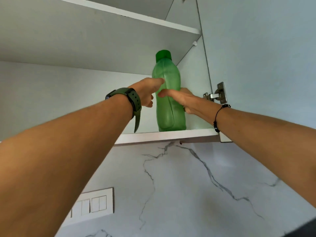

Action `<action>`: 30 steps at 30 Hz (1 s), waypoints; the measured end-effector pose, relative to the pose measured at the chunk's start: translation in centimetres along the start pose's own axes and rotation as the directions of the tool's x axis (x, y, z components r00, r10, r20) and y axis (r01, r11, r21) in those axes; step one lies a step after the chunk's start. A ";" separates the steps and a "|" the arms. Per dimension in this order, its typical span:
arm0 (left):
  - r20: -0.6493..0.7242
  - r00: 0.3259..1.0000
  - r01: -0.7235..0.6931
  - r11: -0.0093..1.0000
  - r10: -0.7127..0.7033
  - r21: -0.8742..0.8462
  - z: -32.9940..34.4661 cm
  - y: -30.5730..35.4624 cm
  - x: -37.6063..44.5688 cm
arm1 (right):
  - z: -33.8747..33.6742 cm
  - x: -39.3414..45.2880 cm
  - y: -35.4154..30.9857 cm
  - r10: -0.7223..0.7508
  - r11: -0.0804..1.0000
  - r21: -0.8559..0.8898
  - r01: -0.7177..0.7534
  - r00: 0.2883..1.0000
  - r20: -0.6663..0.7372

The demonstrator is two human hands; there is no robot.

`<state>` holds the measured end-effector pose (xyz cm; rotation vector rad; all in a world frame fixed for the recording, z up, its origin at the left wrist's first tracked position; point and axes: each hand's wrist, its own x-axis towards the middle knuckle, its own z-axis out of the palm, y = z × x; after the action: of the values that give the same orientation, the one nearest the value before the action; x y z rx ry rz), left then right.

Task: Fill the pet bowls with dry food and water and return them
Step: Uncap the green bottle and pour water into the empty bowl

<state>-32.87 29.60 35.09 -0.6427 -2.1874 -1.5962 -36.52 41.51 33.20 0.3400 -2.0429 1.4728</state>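
Observation:
A translucent green bottle (166, 69) with a darker green cap stands upright on the bottom shelf (153, 136) of an open wall cabinet, near its right side. My right hand (184, 100) wraps the bottle's middle, with the thumb across the front and the fingers behind. Coming in from the left, my left hand (147, 91), with a dark green watch on its wrist, has its thumb against the bottle's upper left side; its other fingers are curled beside the bottle. No pet bowls or food are in view.
An upper shelf (136, 15) sits above the bottle. The open cabinet door (265, 57) hangs to the right on a metal hinge (217, 94). Below the cabinet are a white marble-pattern wall (188, 185) and a white switch panel (92, 204).

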 end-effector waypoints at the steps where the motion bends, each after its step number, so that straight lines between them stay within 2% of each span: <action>1: 0.016 1.000 -0.014 1.000 0.015 -0.020 0.1 0.5 -0.7 | -0.1 -1.1 -0.7 -0.027 1.000 0.010 0.028 1.000 -0.016; 8: 0.039 0.980 -0.183 0.961 0.195 -0.209 -0.9 2.6 -7.2 | -0.4 -9.5 -5.0 -0.114 0.992 0.036 0.118 0.989 -0.090; 13: 0.084 0.963 -0.211 0.913 0.255 -0.350 -2.0 0.5 -12.2 | 1.1 -17.2 -3.6 -0.109 0.985 0.135 0.110 0.994 -0.020; 18: 0.104 0.981 -0.095 0.876 0.162 -0.473 -1.6 -5.9 -17.8 | 3.5 -25.0 2.8 -0.059 0.988 0.140 0.057 0.998 0.010; 24: 0.098 0.995 0.027 0.908 0.016 -0.419 1.5 -15.4 -27.8 | 6.5 -35.4 14.0 0.134 0.988 0.065 -0.141 0.986 0.103; 30: 0.139 0.980 0.177 0.935 -0.140 -0.308 5.0 -23.3 -36.1 | 7.9 -44.1 22.1 0.290 0.956 -0.022 -0.294 0.926 0.239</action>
<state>-15.78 22.86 -4.03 -0.6767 -2.1243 -2.0746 -15.66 36.23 -11.88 0.2350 -2.3591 1.6928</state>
